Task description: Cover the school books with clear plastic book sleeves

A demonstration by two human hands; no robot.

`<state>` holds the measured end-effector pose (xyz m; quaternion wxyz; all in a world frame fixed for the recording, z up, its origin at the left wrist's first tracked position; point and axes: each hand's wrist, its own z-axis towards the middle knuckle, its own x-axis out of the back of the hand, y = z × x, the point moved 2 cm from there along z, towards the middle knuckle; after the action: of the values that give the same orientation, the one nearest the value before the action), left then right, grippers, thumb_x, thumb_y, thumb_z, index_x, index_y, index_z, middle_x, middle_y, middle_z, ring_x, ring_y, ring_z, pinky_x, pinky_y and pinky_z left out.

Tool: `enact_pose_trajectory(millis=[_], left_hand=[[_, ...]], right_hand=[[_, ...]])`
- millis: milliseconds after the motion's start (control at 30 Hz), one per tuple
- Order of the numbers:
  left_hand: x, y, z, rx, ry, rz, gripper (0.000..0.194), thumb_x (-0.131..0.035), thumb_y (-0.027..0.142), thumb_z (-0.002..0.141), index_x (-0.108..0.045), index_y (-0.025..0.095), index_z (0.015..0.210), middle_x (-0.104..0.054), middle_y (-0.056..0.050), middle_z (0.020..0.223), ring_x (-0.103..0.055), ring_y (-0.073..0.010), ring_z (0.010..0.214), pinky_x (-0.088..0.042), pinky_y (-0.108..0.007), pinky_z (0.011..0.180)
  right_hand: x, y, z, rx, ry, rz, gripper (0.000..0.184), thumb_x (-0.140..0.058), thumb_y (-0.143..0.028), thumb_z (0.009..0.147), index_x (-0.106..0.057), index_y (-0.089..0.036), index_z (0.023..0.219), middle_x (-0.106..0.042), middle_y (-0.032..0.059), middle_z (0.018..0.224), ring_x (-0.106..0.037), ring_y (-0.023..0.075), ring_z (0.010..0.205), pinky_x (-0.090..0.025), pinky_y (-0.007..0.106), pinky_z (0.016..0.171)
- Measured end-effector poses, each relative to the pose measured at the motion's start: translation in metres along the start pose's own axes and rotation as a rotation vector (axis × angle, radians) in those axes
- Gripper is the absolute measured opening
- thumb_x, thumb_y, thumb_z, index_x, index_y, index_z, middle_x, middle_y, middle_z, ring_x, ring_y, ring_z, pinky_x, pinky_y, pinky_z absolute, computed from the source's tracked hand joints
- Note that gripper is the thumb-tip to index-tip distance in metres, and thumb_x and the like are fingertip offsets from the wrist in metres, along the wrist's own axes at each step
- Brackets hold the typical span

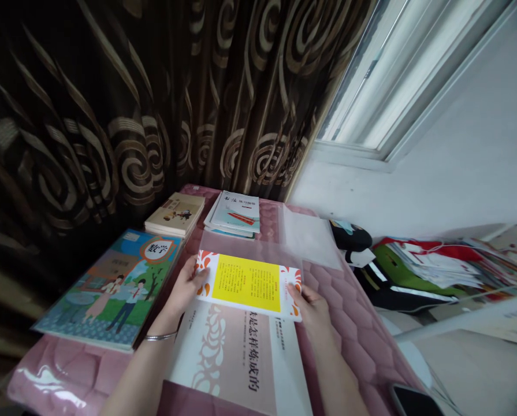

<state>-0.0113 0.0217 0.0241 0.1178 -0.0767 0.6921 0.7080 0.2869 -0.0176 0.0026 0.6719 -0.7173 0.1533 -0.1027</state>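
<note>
A book [227,358] with a grey-and-white page and large Chinese characters lies sideways on the pink quilted tabletop [353,335]. At its far edge is a yellow-and-white book flap [247,283] with small print and orange leaf patterns at both ends. My left hand [189,286], a silver bangle at its wrist, pinches the flap's left end. The right end is gripped by my right hand [308,303], thumb on top. Just beyond the flap shows a clear plastic sheet [258,248]; whether it is joined to the book, I cannot tell.
A maths textbook [115,289] lies at left, with a stack of tan books [175,214] behind it. White booklets [236,212] lie at the back near a patterned curtain [241,104]. Another clear sheet [312,237], a phone [414,400] and heaped papers [435,263] are on the right.
</note>
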Motion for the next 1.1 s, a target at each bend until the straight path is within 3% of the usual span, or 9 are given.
enact_pose_trajectory(millis=[233,400,633,900,1100], left_hand=[[0.0014,-0.0024,0.0022,-0.048,0.03,0.073,0.042,-0.074,0.042,0.075,-0.058,0.02,0.106,-0.072,-0.006,0.099,-0.07,-0.0217,0.087,-0.055,-0.03,0.076],[0.0023,-0.0027,0.0019,-0.058,-0.003,0.092,0.039,-0.071,0.042,0.078,-0.057,0.019,0.106,-0.071,-0.007,0.1,-0.07,-0.0212,0.087,-0.054,-0.031,0.076],[0.0061,-0.0048,0.0012,0.007,0.031,0.016,0.044,-0.074,0.035,0.071,-0.059,0.02,0.11,-0.072,-0.006,0.101,-0.07,-0.0226,0.088,-0.055,-0.032,0.079],[0.0041,-0.0034,0.004,-0.061,-0.001,0.099,0.04,-0.072,0.04,0.076,-0.059,0.019,0.107,-0.072,-0.006,0.096,-0.069,-0.0194,0.078,-0.054,-0.029,0.07],[0.0014,0.0029,-0.0001,-0.022,0.042,0.07,0.042,-0.074,0.041,0.072,-0.061,0.02,0.105,-0.073,-0.006,0.097,-0.07,-0.0219,0.084,-0.055,-0.032,0.076]], right_hand=[[0.0012,-0.0039,-0.0019,0.028,-0.042,0.064,0.049,-0.087,-0.056,0.05,-0.075,-0.019,0.08,-0.074,0.0035,0.071,-0.068,0.0248,0.059,-0.053,0.031,0.05],[0.001,-0.0023,-0.0021,0.036,-0.026,0.037,0.045,-0.088,-0.056,0.049,-0.072,-0.018,0.069,-0.072,0.0026,0.065,-0.065,0.0226,0.054,-0.051,0.029,0.047],[-0.0007,-0.0021,-0.0029,0.036,-0.02,0.014,0.044,-0.088,-0.056,0.049,-0.068,-0.019,0.062,-0.07,0.0005,0.061,-0.064,0.0216,0.053,-0.05,0.03,0.048],[-0.0004,-0.0052,-0.0047,0.064,-0.049,0.104,0.045,-0.088,-0.051,0.052,-0.075,-0.021,0.082,-0.074,0.0014,0.073,-0.067,0.0225,0.058,-0.053,0.031,0.051],[-0.0002,-0.0028,-0.0027,0.042,-0.052,0.08,0.042,-0.088,-0.051,0.053,-0.076,-0.019,0.079,-0.074,0.0023,0.069,-0.066,0.0223,0.054,-0.052,0.031,0.049]])
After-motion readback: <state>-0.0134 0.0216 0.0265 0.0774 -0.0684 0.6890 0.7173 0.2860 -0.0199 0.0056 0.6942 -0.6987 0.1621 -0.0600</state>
